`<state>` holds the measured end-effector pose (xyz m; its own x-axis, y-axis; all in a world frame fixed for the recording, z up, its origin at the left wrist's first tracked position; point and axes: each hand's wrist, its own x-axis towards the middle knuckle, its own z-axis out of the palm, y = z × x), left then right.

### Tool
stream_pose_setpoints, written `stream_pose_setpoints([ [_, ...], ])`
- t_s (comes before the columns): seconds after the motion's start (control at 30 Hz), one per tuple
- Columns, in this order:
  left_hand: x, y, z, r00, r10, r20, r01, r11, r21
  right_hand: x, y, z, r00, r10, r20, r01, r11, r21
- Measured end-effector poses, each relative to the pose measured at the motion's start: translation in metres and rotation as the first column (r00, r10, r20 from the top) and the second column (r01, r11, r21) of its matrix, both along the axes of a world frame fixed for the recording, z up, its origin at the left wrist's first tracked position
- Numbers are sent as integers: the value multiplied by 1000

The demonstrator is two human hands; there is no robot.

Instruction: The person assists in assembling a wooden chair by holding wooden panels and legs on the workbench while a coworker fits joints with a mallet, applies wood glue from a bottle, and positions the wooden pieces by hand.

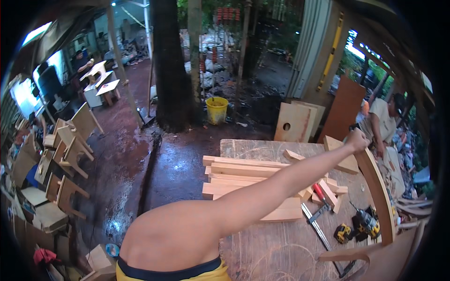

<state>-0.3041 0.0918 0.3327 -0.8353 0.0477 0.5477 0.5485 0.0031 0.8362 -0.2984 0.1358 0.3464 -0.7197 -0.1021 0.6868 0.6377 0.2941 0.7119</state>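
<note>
My left arm stretches across to the far right. My left hand (pixel 358 140) is closed at the upper end of a long, curved wooden board (pixel 378 194), which stands on edge along the table's right side. A small dark tip shows beside the fist; what it belongs to is hidden. My right hand is out of view. Below the board lies a yellow-and-black cordless drill (pixel 368 223) with a bit, and next to it a similar power tool or battery (pixel 343 232). A bar clamp (pixel 319 229) with a red handle (pixel 318 191) rests left of them.
Several planed wooden strips (pixel 253 171) lie stacked on the plywood table (pixel 272 250). A curved wooden frame part (pixel 347 255) juts in at lower right. Another person (pixel 386 122) stands beyond the table at right. Chair parts (pixel 70 152) crowd the left; a yellow bucket (pixel 216 111) stands behind.
</note>
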Motion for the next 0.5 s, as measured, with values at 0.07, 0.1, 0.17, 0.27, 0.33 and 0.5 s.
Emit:
stream_pose_setpoints([
  [0.07,9,9,11,1000,16,-14,-16,1000,12,-18,3,-6,997,-67,46,64,996,58],
  [0.1,13,12,15,1000,15,-10,-15,1000,12,-30,9,-11,991,-118,68,112,990,86],
  [0.17,22,20,20,999,33,29,-34,998,61,-44,24,-22,972,-220,84,209,970,127],
  [0.27,24,34,27,999,13,-34,-11,997,79,-35,55,-12,956,-288,61,278,952,130],
  [0.33,19,58,26,991,23,-132,-13,997,76,5,112,9,967,-254,9,253,966,47],
  [0.5,-106,-38,-13,421,240,-875,-496,868,0,279,108,83,397,579,-712,-905,116,-410],
])
